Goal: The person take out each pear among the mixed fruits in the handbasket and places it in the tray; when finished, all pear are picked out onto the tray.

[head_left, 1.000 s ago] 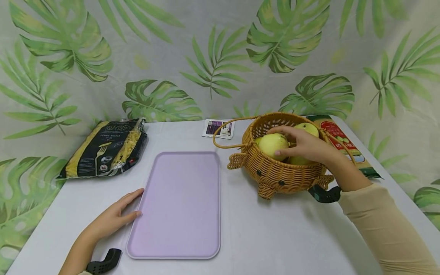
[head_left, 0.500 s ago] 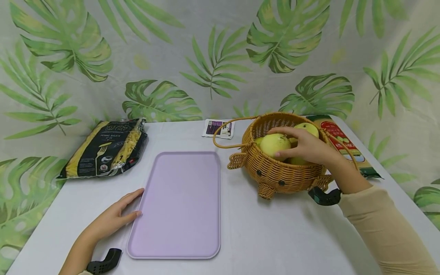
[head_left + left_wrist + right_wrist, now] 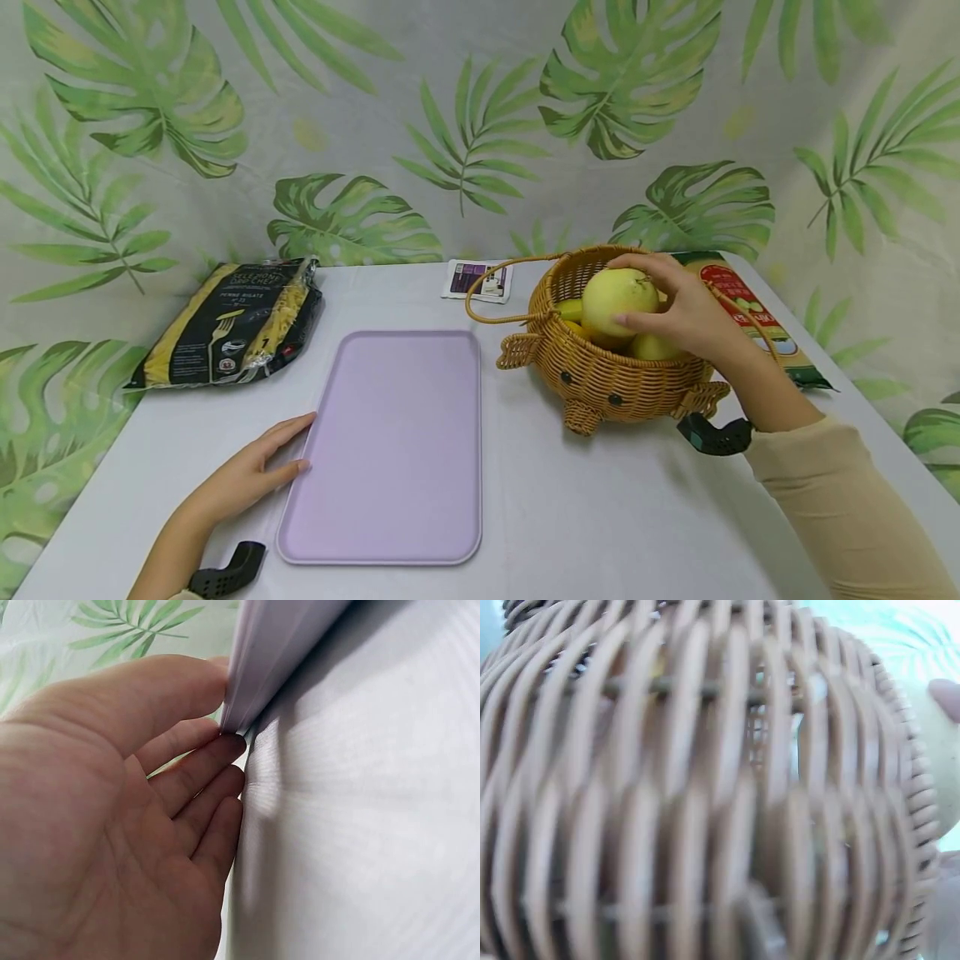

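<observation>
My right hand (image 3: 693, 312) grips a round, pale yellow-green pear (image 3: 613, 302) over the mouth of a brown wicker basket (image 3: 622, 387) with an animal face. More yellow-green fruit (image 3: 660, 347) lies in the basket, partly hidden by the hand. Woven cane of the basket fills most of the right wrist view, with the pear (image 3: 934, 761) at the right edge. On the left, my left hand (image 3: 243, 471) rests against the left edge of a flat lilac tray (image 3: 390, 442). In the left wrist view its thumb and fingertips touch the tray's rim (image 3: 251, 667).
A black and yellow bag of penne (image 3: 232, 325) lies at the back left. Behind the tray is a small white and purple packet (image 3: 477, 281). A green and red package (image 3: 750, 308) lies behind the basket on the right. The basket's thin handle (image 3: 480, 310) sticks out leftward.
The right hand has raised the pear higher in the basket and shifted it slightly right, uncovering yellow fruit beneath. The left hand and the tray have stayed in place.
</observation>
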### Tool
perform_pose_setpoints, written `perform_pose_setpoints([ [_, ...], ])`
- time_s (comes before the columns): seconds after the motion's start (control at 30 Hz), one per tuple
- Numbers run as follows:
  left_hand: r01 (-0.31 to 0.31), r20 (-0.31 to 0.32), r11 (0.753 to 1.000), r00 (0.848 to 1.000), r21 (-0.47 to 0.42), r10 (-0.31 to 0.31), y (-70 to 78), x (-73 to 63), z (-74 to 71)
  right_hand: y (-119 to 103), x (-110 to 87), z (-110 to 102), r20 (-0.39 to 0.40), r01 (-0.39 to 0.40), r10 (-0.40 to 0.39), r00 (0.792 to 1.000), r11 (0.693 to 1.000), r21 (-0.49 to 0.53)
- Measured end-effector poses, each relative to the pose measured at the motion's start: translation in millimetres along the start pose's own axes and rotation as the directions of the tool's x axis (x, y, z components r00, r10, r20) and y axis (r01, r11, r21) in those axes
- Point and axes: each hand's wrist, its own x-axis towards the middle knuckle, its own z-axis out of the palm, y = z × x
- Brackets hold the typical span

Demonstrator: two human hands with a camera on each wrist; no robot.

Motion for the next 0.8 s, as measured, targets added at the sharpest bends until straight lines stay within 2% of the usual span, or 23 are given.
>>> perform_pose_setpoints([
  [0.1, -0.004, 0.000, 1.000, 1.000, -0.007, 0.004, -0.9, 0.1, 0.0, -7, -2.6, 0, -0.042, 0.057, -0.053, 0.998, 0.995, 0.078],
  [0.2, -0.008, 0.000, 1.000, 1.000, -0.014, 0.008, -1.2, 0.3, -0.1, -16, -4.9, 3, -0.080, 0.144, -0.130, 0.988, 0.969, 0.200],
  [0.33, -0.015, -0.001, 1.000, 1.000, -0.022, 0.015, -1.1, 0.2, -0.3, -32, -8.4, 14, -0.128, 0.220, -0.183, 0.975, 0.890, 0.399],
  [0.43, -0.012, 0.000, 1.000, 1.000, -0.022, 0.012, -1.1, 0.0, -0.3, -47, -10.1, 27, -0.146, 0.238, -0.191, 0.971, 0.838, 0.490],
  [0.53, -0.011, 0.001, 1.000, 1.000, -0.017, 0.011, -1.4, 0.3, -0.1, -60, -9.3, 44, -0.140, 0.251, -0.208, 0.968, 0.805, 0.537],
  [0.7, -0.020, -0.002, 1.000, 1.000, -0.004, 0.020, -2.5, 0.2, 0.0, -76, -2.1, 80, -0.098, 0.282, -0.277, 0.956, 0.771, 0.572],
  [0.8, -0.043, -0.008, 0.999, 0.999, 0.015, 0.043, -3.2, 0.0, 0.3, -83, 3.2, 105, -0.062, 0.286, -0.308, 0.949, 0.765, 0.578],
])
